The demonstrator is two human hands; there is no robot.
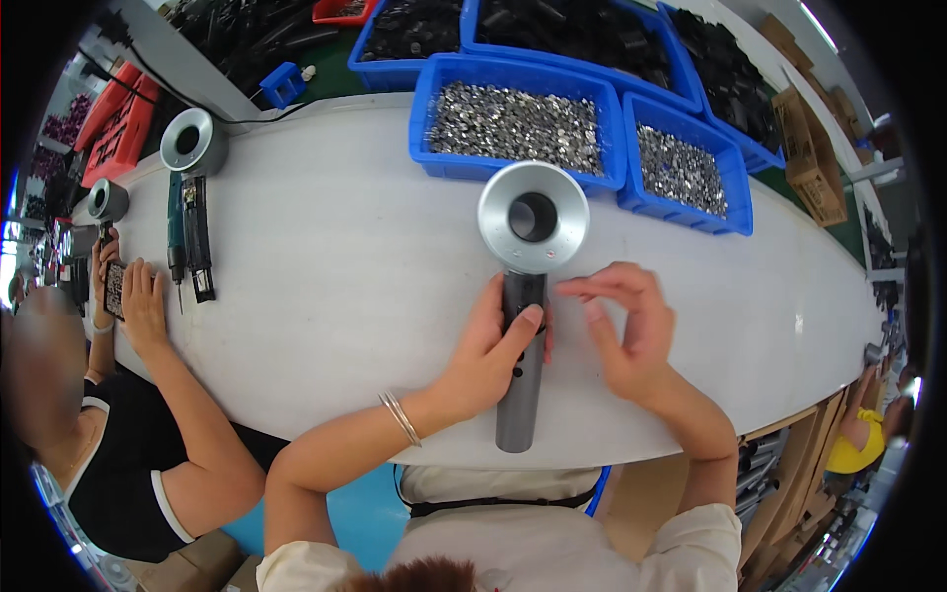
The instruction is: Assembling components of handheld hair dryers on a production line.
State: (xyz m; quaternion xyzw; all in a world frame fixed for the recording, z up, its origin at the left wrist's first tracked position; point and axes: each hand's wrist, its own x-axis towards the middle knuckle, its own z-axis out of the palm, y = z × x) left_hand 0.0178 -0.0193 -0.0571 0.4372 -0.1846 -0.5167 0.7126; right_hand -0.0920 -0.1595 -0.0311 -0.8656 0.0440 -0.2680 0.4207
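Observation:
My left hand (485, 360) is wrapped round the dark grey handle of a hair dryer (518, 409), its thumb lying across the front near small dark buttons. The dryer stands out over the white table with its round silver head at the far end and a hole through the middle. Just right of the handle is my right hand (631, 331), fingers loosely bent and pointing left, thumb apart from them. Nothing shows between those fingers, and they appear slightly apart from the dryer.
Blue bins (518, 74) of small metal parts stand beyond the dryer, with bins of black parts behind. At left lie a teal electric screwdriver (176, 227), an opened handle and another silver-headed dryer (192, 143). A co-worker (148, 454) sits left, hands on a dark piece.

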